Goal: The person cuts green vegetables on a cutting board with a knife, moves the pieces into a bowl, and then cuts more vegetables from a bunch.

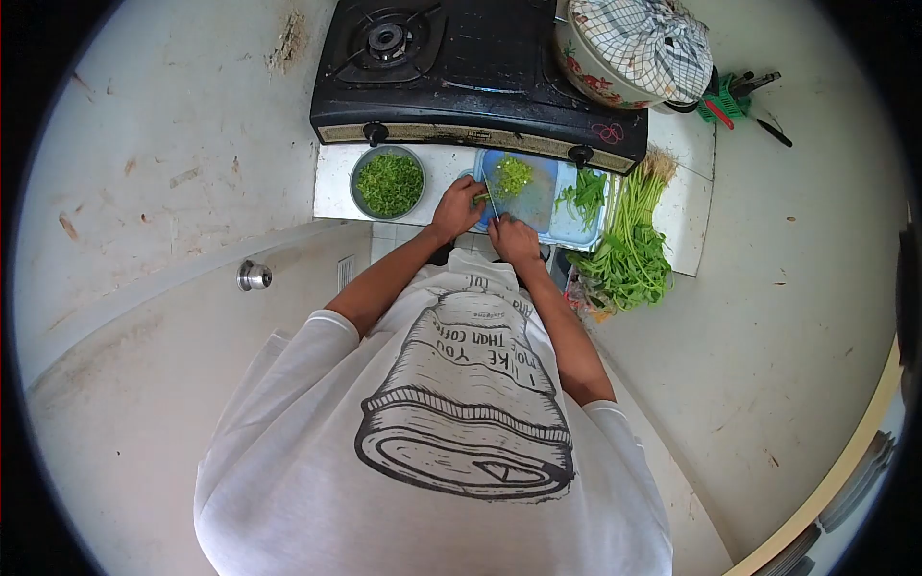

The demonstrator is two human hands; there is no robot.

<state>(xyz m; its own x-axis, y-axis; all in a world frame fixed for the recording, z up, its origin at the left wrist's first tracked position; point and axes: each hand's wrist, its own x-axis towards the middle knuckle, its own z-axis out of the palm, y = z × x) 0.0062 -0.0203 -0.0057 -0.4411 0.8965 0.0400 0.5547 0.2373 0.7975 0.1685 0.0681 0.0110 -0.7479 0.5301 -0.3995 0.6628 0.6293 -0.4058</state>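
My right hand (516, 238) is closed around the handle of a knife (493, 200), whose thin blade points away from me. Just left of the blade, my left hand (459, 205) has its fingers curled round a small bunch of green stems (479, 199). Both hands are over the near left part of a blue cutting board (541, 197). Chopped pale-green stems (514, 176) lie in a small heap beyond the blade. Loose green leaves (584, 196) rest on the board's right side. A round bowl (357, 198) full of finely chopped greens (389, 184) stands left of my left hand.
A black gas stove (480, 120) borders the counter (331, 200) at the back. On it sits a floral pot (597, 77) with a checked cloth (639, 34). Long leafy stems with roots (634, 221) lie at right, near a green basket (715, 104) of utensils.
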